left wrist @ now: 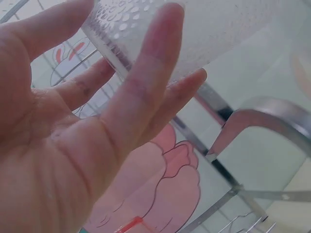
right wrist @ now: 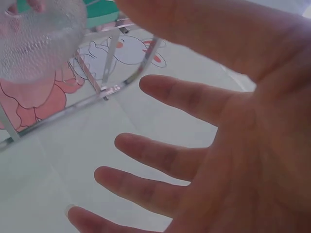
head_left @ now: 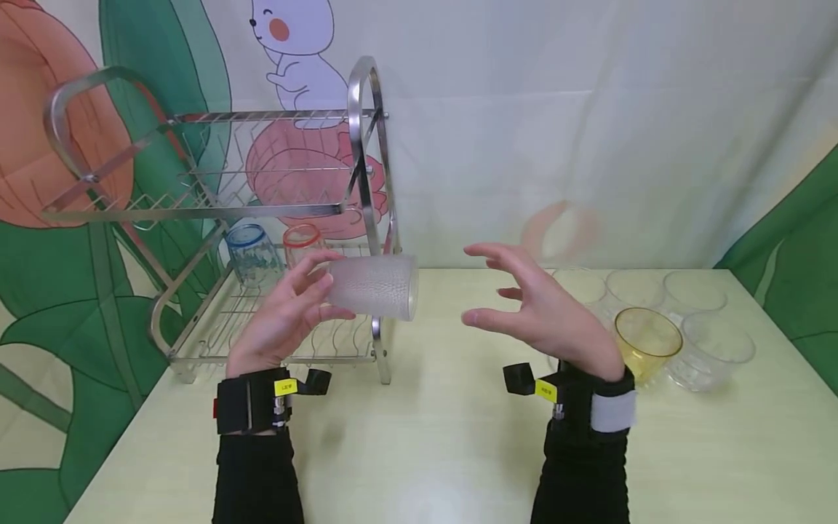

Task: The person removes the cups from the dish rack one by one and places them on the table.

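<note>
A pale table (head_left: 419, 444) before me, a printed cloth (head_left: 497, 167) behind it.
At six o'clock I look down on the tabletop, lightest in a soft sheen near my side; its far edge runs along the foot of the cloth, which is white from twelve to two, with a crease at one and a shadowed fold toward two. I see a cartoon rabbit (head_left: 308, 33) at eleven, a big salmon-coloured shape (head_left: 52, 131) at ten, broad green leaves (head_left: 46, 262) at nine, more green (head_left: 805, 262) at three. The light around me is diffuse.
</note>
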`<state>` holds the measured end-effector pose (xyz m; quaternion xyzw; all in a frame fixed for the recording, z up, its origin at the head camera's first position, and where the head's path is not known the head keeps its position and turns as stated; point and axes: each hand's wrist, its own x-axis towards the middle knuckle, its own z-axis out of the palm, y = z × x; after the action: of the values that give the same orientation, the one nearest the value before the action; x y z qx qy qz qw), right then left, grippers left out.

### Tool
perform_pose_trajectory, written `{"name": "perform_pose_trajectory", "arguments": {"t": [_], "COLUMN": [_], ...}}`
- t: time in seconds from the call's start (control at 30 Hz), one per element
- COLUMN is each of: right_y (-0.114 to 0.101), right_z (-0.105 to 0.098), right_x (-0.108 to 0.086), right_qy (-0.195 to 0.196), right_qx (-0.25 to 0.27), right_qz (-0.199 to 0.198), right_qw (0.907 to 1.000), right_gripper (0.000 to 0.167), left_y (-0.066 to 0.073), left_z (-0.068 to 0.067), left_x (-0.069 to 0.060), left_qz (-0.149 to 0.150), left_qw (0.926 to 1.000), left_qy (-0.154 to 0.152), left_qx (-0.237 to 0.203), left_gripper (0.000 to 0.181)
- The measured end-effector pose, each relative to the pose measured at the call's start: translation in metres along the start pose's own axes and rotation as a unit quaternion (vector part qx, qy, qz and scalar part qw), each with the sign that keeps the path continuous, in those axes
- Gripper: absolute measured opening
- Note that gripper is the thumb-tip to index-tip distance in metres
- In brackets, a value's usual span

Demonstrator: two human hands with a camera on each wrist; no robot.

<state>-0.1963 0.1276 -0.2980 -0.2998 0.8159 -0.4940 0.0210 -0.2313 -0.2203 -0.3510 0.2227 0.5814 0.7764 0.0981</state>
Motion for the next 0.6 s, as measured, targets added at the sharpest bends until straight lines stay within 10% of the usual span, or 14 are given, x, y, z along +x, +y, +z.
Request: {"name": "perform_pose_trajectory", "arguments": {"t": [0.6], "right_y": [-0.006], "right_z": [0.023], "right_x": [0.02], "right_qy": [-0.007], "right_qx": [0.024], "right_qz": [-0.026], "right_qw": [0.9994], "right_gripper": [0.078], "left_y": [-0.012], "left_z": [0.038], "left_x": [0.022], "left_qz": [0.0], "left_qw": [0.9984], "left_qy": [-0.037], "left_qx": [-0.042], "left_gripper": [0.036]}}
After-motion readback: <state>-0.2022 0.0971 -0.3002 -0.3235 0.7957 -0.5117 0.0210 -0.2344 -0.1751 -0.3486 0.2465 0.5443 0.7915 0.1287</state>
